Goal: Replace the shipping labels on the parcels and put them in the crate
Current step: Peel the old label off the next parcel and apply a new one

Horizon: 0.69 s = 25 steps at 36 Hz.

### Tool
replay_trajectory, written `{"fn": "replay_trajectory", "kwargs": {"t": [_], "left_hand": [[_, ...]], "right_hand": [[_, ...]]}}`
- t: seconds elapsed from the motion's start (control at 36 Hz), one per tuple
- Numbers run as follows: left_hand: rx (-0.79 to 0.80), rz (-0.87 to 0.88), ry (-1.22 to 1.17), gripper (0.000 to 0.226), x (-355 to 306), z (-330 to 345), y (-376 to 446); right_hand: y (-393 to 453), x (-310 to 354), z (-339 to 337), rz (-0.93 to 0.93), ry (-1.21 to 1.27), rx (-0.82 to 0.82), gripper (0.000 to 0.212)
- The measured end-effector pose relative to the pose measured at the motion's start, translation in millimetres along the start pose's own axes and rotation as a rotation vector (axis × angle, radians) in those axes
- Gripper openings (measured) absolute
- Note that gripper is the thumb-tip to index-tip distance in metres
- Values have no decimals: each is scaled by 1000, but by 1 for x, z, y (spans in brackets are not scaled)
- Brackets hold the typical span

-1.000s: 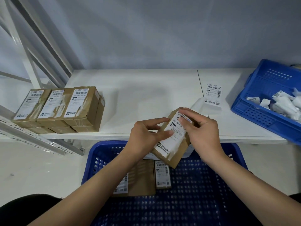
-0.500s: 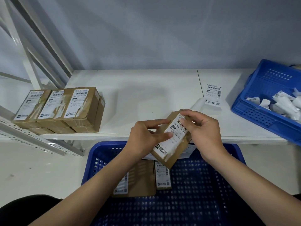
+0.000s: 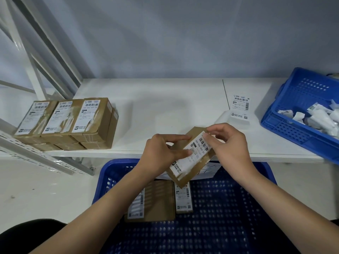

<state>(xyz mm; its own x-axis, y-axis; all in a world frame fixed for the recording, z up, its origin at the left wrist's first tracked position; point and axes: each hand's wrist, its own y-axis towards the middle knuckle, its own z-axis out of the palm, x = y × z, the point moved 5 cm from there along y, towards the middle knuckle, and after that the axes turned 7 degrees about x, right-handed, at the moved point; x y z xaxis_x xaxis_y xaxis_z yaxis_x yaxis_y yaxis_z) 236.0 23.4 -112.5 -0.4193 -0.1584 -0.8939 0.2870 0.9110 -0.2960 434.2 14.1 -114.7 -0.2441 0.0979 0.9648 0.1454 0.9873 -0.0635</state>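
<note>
Flat cardboard parcel [image 3: 190,156] betw. both hands [image 3: 198,149]

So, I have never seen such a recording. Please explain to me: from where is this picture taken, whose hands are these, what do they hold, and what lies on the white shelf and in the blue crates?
There is no machine here. A person wears a camera on the head, so you look down at their own two hands. The left hand grips a brown parcel; the right hand pinches the top corner of its white label. On the white shelf a stack of parcels waits at the left, and a small pile of labels lies at the right. The blue crate below holds two parcels. The other blue crate on the shelf holds crumpled white paper.
</note>
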Motion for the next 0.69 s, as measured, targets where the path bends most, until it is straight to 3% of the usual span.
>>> {"fn": "replay_trajectory", "kwargs": {"t": [0.44, 0.69], "left_hand": [[28, 11, 100, 42, -3, 2, -2], [22, 6, 92, 38, -3, 0, -2]], "right_hand": [[-2, 8, 3, -201, -432, 50, 4], [-1, 7, 6, -260, -537, 84, 8]]}}
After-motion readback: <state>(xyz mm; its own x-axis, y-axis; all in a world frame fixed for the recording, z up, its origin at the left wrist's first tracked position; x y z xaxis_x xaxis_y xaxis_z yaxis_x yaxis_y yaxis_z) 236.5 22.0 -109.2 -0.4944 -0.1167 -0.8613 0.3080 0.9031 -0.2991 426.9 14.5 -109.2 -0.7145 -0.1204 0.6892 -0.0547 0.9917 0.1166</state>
